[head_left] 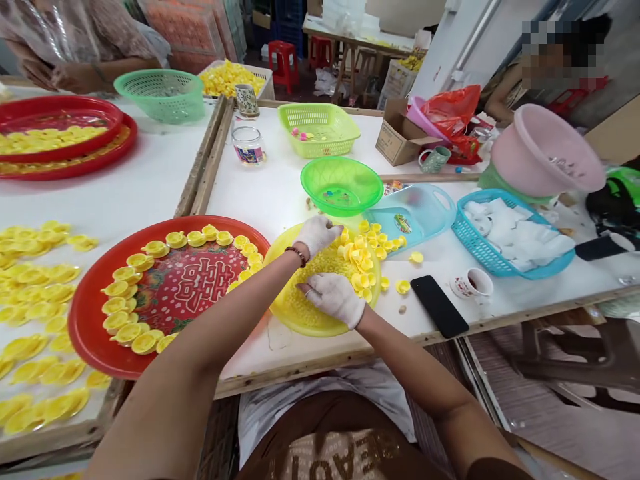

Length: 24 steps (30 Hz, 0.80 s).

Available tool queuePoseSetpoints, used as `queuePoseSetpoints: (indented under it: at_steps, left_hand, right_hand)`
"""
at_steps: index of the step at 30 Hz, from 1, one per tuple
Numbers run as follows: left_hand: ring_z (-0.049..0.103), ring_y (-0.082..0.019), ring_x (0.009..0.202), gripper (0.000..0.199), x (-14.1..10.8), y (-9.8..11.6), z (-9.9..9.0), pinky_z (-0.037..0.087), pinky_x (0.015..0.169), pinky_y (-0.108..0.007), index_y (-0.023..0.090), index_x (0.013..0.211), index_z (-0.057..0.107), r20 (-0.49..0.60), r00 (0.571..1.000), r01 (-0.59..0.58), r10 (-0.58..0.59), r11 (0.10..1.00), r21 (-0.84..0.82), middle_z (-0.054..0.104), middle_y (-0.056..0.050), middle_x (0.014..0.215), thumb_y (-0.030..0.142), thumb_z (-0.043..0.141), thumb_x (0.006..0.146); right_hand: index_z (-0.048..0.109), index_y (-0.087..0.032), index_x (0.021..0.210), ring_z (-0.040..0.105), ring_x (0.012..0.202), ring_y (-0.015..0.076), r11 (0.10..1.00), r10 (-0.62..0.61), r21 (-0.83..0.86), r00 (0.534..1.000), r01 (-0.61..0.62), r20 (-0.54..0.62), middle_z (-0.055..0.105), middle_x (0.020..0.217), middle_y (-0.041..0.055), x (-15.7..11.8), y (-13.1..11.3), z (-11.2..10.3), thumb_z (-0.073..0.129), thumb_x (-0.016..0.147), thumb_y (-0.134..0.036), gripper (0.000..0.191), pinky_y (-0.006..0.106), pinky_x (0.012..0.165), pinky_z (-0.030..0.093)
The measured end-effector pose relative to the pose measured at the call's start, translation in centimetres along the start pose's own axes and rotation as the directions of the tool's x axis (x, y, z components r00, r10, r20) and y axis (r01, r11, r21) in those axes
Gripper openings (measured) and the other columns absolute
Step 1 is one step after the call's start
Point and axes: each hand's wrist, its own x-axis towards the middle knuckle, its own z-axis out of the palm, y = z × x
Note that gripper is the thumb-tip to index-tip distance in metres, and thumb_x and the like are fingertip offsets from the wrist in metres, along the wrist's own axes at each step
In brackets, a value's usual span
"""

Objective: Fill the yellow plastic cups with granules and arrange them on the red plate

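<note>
A yellow basin (287, 313) in front of me holds small yellow grains (320, 267), with small yellow plastic cups (363, 267) heaped at its right side. My left hand (317, 237), in a white glove with bare fingertips, reaches over the basin's far side. Its fingers are curled beside the cups; what they hold is hidden. My right hand (335, 297), gloved alike, is low over the grains with thumb and fingers drawn together; I cannot make out anything between them. To the left, a red round tray (90, 333) carries a ring of yellow cup-shaped pieces (120, 289).
A green bowl (341, 187), a blue scoop-like tray (420, 213) and loose cups lie beyond the basin. At right are a phone (439, 307), a mug (471, 285) and a blue basket (505, 263). Yellow pieces (35, 300) cover the left table. Two other people sit across.
</note>
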Motion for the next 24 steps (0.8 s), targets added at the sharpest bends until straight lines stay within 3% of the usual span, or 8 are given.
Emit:
queuePoseSetpoints:
  at_steps: [2, 3, 6, 9, 11, 15, 18, 24]
  left_hand:
    - [0.057, -0.017, 0.066, 0.015, 0.8, 0.4, 0.4, 0.040, 0.061, -0.028, 0.016, 0.068, 0.062, 0.012, 0.999, 0.042, -0.042, 0.998, -0.045, 0.061, -0.003, 0.065, 0.029, 0.065, 0.076]
    - [0.057, -0.016, 0.065, 0.014, 0.8, 0.4, 0.2, 0.041, 0.060, -0.027, 0.016, 0.068, 0.061, 0.003, 0.999, 0.042, -0.042, 0.998, -0.050, 0.062, -0.003, 0.066, 0.027, 0.064, 0.077]
    - [0.059, -0.015, 0.062, 0.013, -0.8, -0.7, -1.5, 0.043, 0.059, -0.026, 0.017, 0.071, 0.058, -0.027, 0.999, 0.025, -0.029, 0.990, -0.138, 0.064, -0.003, 0.066, 0.026, 0.063, 0.078]
    - [0.061, -0.015, 0.057, 0.021, -4.0, -2.3, -3.3, 0.047, 0.056, -0.026, 0.017, 0.072, 0.053, 0.037, 0.998, 0.058, -0.047, 0.919, -0.391, 0.064, -0.003, 0.062, 0.030, 0.070, 0.073]
    - [0.062, -0.015, 0.057, 0.028, -6.2, -3.2, -3.8, 0.049, 0.056, -0.026, 0.017, 0.075, 0.054, 0.120, 0.991, 0.110, -0.056, 0.852, -0.511, 0.064, -0.003, 0.063, 0.034, 0.075, 0.070]
    - [0.061, -0.013, 0.057, 0.038, -9.3, -4.1, -3.0, 0.051, 0.058, -0.025, 0.014, 0.076, 0.061, 0.241, 0.969, 0.193, -0.056, 0.782, -0.592, 0.064, -0.003, 0.064, 0.046, 0.080, 0.066]
    - [0.061, -0.012, 0.057, 0.041, -10.3, -3.8, -2.0, 0.051, 0.058, -0.024, 0.014, 0.069, 0.061, 0.264, 0.963, 0.219, -0.060, 0.749, -0.626, 0.061, -0.002, 0.061, 0.050, 0.081, 0.064]
    - [0.059, -0.013, 0.056, 0.042, -10.4, -3.1, -1.7, 0.051, 0.058, -0.025, 0.015, 0.065, 0.060, 0.236, 0.971, 0.190, -0.048, 0.755, -0.628, 0.061, -0.003, 0.060, 0.054, 0.075, 0.066]
  right_hand:
    - [0.051, -0.020, 0.065, 0.049, 0.061, 0.0123, 0.959, 0.044, 0.282, 0.994, -0.013, -0.102, 0.056, 0.065, -0.0005, 0.1, 0.4, -0.2, 0.042, 0.101, -0.047, 0.046, 0.028, 0.059, 0.034]
    - [0.045, -0.021, 0.062, 0.045, 0.058, 0.0114, 0.896, 0.091, 0.444, 0.986, -0.019, -0.143, 0.050, 0.060, -0.0024, 0.2, 0.5, -0.3, 0.044, 0.100, -0.049, 0.047, 0.028, 0.057, 0.033]
    - [0.035, -0.022, 0.061, 0.035, 0.050, 0.0104, 0.547, 0.264, 0.837, 0.954, -0.025, -0.144, 0.037, 0.054, -0.0050, 0.4, 0.6, -1.1, 0.049, 0.094, -0.058, 0.051, 0.027, 0.049, 0.029]
    - [0.035, -0.024, 0.061, 0.027, 0.043, 0.0087, 0.196, 0.355, 0.980, 0.931, 0.019, -0.089, 0.032, 0.051, -0.0068, 1.1, 0.4, -2.6, 0.054, 0.088, -0.065, 0.053, 0.025, 0.043, 0.023]
    - [0.034, -0.023, 0.062, 0.025, 0.041, 0.0071, 0.078, 0.399, 0.994, 0.912, 0.071, -0.097, 0.032, 0.051, -0.0077, 1.8, 0.1, -3.7, 0.055, 0.086, -0.069, 0.055, 0.024, 0.041, 0.021]
    - [0.035, -0.023, 0.064, 0.029, 0.041, 0.0059, 0.002, 0.441, 0.983, 0.882, 0.185, -0.167, 0.033, 0.052, -0.0080, 3.2, -0.6, -5.0, 0.052, 0.088, -0.070, 0.055, 0.022, 0.041, 0.024]
    - [0.035, -0.023, 0.064, 0.035, 0.041, 0.0065, -0.025, 0.476, 0.974, 0.859, 0.226, -0.187, 0.034, 0.052, -0.0080, 3.8, -0.9, -4.9, 0.051, 0.088, -0.071, 0.056, 0.022, 0.042, 0.029]
    - [0.033, -0.023, 0.064, 0.043, 0.045, 0.0086, 0.032, 0.517, 0.973, 0.829, 0.231, -0.214, 0.034, 0.053, -0.0072, 3.7, -0.7, -4.5, 0.046, 0.087, -0.075, 0.058, 0.024, 0.044, 0.035]
